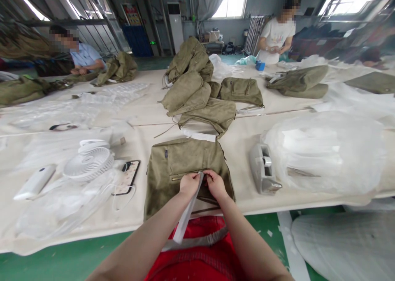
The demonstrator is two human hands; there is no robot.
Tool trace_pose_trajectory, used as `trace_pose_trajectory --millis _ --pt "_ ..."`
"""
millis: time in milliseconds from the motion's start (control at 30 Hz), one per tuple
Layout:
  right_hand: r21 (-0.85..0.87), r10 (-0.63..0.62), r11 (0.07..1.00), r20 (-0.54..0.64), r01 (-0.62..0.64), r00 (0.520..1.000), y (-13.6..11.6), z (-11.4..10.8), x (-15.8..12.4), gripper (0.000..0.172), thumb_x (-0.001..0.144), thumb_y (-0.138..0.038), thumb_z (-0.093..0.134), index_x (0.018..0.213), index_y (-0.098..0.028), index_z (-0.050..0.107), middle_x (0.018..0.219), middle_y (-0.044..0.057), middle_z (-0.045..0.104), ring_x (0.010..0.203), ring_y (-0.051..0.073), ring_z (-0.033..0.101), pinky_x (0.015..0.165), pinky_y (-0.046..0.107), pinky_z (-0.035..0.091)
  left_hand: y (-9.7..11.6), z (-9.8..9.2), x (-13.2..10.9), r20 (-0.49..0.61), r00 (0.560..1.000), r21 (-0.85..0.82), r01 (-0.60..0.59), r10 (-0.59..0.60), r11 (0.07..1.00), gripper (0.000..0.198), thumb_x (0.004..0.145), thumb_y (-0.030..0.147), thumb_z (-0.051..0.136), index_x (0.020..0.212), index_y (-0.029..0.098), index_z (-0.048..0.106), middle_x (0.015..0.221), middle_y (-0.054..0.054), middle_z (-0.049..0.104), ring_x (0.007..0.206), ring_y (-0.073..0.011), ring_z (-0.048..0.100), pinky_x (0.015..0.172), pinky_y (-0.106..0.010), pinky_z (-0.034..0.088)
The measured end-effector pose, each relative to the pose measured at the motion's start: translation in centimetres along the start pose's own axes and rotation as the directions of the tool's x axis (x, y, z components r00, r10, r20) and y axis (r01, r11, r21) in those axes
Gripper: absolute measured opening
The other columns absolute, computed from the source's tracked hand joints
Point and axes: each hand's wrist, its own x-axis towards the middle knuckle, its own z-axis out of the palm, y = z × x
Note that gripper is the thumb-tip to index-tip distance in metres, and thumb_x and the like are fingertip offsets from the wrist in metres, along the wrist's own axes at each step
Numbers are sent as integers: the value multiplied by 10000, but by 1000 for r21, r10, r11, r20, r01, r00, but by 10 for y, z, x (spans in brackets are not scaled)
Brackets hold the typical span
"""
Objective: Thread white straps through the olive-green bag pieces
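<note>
An olive-green bag (185, 155) lies flat at the near edge of the table, with a small dark label at its upper left and a zip across its middle. Over its lower part, my left hand (189, 184) is closed on a long pale strip (187, 215) that hangs down towards my red apron. My right hand (215, 184) is beside it, fingers pinched together near the strip's upper end. What the right fingertips hold is too small to make out.
More olive bags (188, 94) are heaped beyond. To the left are a white fan (89, 163), a phone (131, 177) and plastic bags. On the right stand a tape dispenser (264, 170) and a large plastic-wrapped bundle (324, 153). Two people work across the table.
</note>
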Motion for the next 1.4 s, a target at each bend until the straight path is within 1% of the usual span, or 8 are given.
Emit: trace_pose_trajectory --millis 100,300,633,833,967,1067,1167,1400 --pt "-61 70 995 -62 -74 996 -3 -1 3 239 845 -362 465 813 -192 630 621 19 644 440 131 549 430 234 434 5 -3 3 -1 1000 40 7 -7 999 352 869 401 453 944 196 729 893 -58 738 804 -165 667 636 -211 439" --pt "-70 300 954 144 -292 943 -9 2 21 385 857 -410 471 572 -165 556 518 61 637 300 95 440 305 213 305 14 -10 9 20 1000 169 -12 9 986 309 819 395 487 821 229 748 868 -62 739 807 -194 658 653 -241 434" --pt "-82 212 973 -45 -215 976 5 17 24 296 805 -407 500 649 -189 626 563 13 631 429 120 510 396 211 346 11 -14 13 32 999 173 -34 29 984 310 819 429 499 873 250 746 893 -25 743 815 -175 661 636 -220 442" --pt "-126 190 971 -111 -203 975 2 20 26 298 749 -406 560 525 -209 572 484 -2 561 458 136 494 417 225 316 8 -6 7 -66 997 177 -29 42 984 280 852 341 478 933 227 720 956 -38 722 870 -179 647 714 -233 453" --pt "-111 203 971 -78 -211 976 -4 18 27 299 736 -344 568 472 -212 521 423 -17 501 387 116 429 387 228 279 7 2 -4 -133 963 353 -176 236 919 297 890 252 398 888 185 687 996 -95 656 914 -214 617 774 -296 453" --pt "-73 224 972 -25 -225 974 -6 17 28 343 792 -354 482 482 -212 515 415 -13 508 336 111 407 359 233 281 3 9 -9 -70 913 559 -297 402 774 312 902 182 340 923 167 651 986 -101 614 876 -217 618 725 -309 463" --pt "-45 231 972 10 -230 973 -4 17 29 367 805 -403 469 496 -210 517 404 -13 503 324 113 410 350 234 287 0 14 -12 -19 903 628 -323 429 708 326 882 107 319 998 141 622 1014 -114 594 897 -228 615 702 -317 466" --pt "15 196 980 20 -197 980 4 19 30 297 742 -351 527 489 -199 491 379 -41 434 350 95 365 378 233 258 -4 -6 -6 -107 966 296 -195 236 935 268 884 368 435 856 205 647 902 -70 650 844 -199 620 729 -290 433"
